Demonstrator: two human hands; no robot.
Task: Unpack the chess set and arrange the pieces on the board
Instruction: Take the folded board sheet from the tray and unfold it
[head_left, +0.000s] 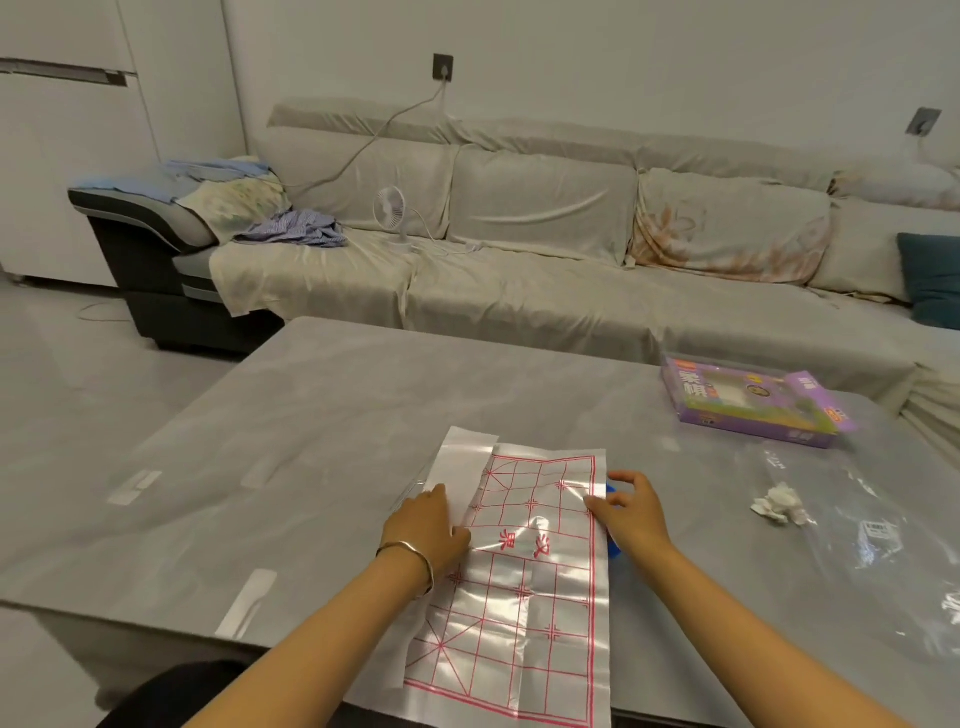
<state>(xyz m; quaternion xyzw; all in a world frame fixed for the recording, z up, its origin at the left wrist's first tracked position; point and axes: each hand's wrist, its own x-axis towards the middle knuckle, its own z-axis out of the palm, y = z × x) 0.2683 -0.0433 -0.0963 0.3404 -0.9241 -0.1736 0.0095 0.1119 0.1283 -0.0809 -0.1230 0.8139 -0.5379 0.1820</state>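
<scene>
One table (322, 415), grey, glossy top. One chess board sheet (524, 587), thin plastic with a red grid and red characters at mid-span, spread flat near the table's front edge, its lower end overhanging that edge. Far left corner of sheet still folded, showing a plain white flap. No pieces seen on the grid.

Left hand (428, 525) laid palm down on the sheet's left margin, fingers extended and close together, pressing flat, gripping nothing. One silver bangle (410, 561) on that wrist.

Right hand (631, 512) at the sheet's right edge, fingers loosely curled, tips at or on the sheet's border; actual pinch not determinable. One blue object (615, 548) partly hidden beneath this hand and sheet; identity not determinable.

One purple chess set box (753, 402) toward the table's far right corner, well apart from the sheet. One crumpled white wad (779, 504) and one clear plastic bag (872, 545) along the right side of the table.
</scene>
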